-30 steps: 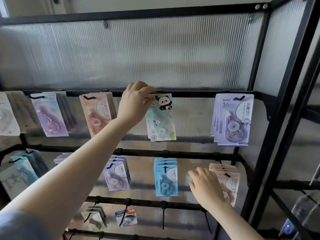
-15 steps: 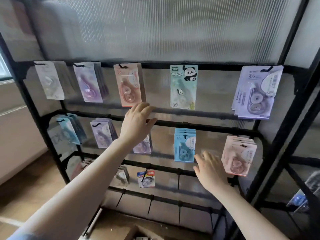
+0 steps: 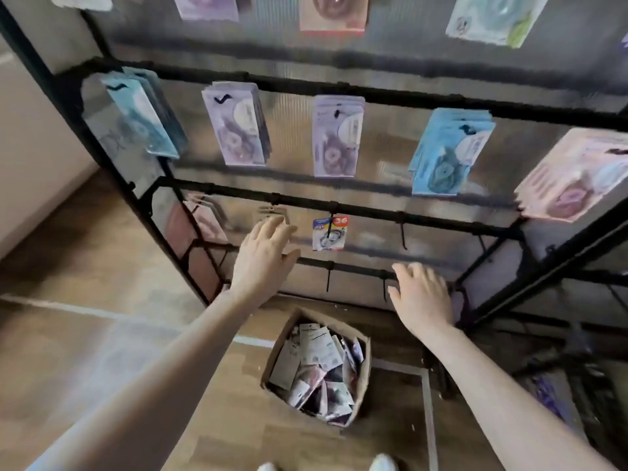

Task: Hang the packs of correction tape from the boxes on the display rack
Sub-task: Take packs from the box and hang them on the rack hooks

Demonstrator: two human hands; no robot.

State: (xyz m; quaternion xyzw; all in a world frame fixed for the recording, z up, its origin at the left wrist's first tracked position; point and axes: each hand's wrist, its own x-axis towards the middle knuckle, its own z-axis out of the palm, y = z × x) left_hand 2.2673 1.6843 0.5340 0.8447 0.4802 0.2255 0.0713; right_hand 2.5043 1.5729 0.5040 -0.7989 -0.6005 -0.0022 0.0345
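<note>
1. Head view, hands: the left hand (image 3: 263,258) is held out in front of the lower rack rails, fingers loosely spread, nothing grasped. The right hand (image 3: 421,295) is likewise released, fingers relaxed, empty, just in front of the lowest rail.
2. Head view, task items: loose packs of correction tape (image 3: 317,363) are piled in an opened cardboard box (image 3: 364,365) on the floor below both hands, near the foot of the display rack (image 3: 373,96). Hung packs are seen on the upper rails; only a single pack marked 36 (image 3: 329,233) is clearly hung on the lower rail, beside bare hooks (image 3: 403,235).
3. Judged step: a reach down to the box for the next pack is expected; much of the box is not yet hung.
4. Risk: packs lie jumbled and overlapped, so several could be lifted at once and dropped.
5. Risk: the bare hooks project forward close to both hands; a knuckle or wrist could be caught on the way down or up.
6. Risk: the hang hole is small; a missed hook would let the pack slide off to the floor.
7. Risk: the frame is motion-blurred, so pack types cannot be told apart; mis-sorting onto a wrong hook is possible.
</note>
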